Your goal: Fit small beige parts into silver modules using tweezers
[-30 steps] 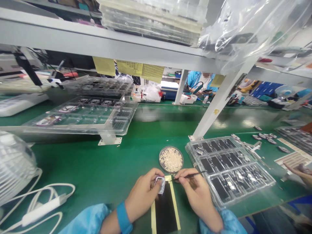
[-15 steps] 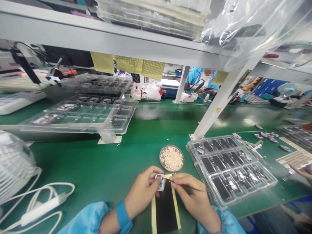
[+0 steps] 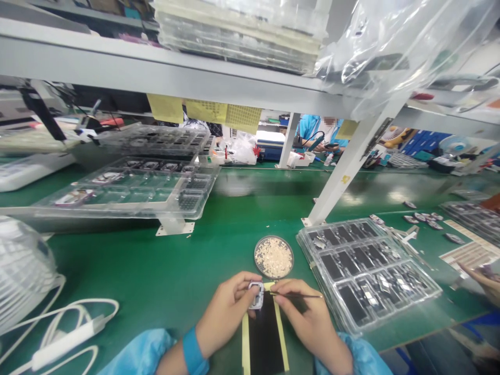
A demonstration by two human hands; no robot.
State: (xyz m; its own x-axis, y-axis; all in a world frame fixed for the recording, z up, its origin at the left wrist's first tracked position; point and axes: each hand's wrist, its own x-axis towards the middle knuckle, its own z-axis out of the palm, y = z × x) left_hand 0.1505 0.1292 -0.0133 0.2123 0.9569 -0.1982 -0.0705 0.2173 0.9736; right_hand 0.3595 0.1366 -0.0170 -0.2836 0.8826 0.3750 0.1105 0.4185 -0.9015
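A: Left hand (image 3: 224, 312), what's it got?
B: Small white rounded-square frame part (image 3: 255, 295), bottom centre of frame. Fingers clamped on it, thumb on top, held just above the black rectangular strip with pale yellow edges (image 3: 265, 338) lying on the green bench (image 3: 156, 271).
A: Right hand (image 3: 308, 323)?
B: Fingers pinched together on thin dark metal tweezers (image 3: 297, 296). Tip points left, right at the white part's edge; can't tell if touching. Rear end sticks out toward the right.
A: Anything near?
B: Round clear dish of small beige bits (image 3: 274, 257) just above the hands, on the bench. To the right, clear plastic blister tray w/ dark rectangular pieces in its pockets (image 3: 367, 271), tilted, close to the right hand. Upper left: stacked clear trays (image 3: 128, 182) on a raised stand. Far left edge: white fan grille (image 3: 21, 271) w/ white cable and inline switch (image 3: 66, 333) below it.
A: Other ppl?
B: Another person's hand (image 3: 482, 278) at right edge, well apart. Someone in blue coat (image 3: 310, 127) far back, upper centre-right. Both sleeves near the wearer are light blue, blue wristband (image 3: 193, 351) on left wrist.
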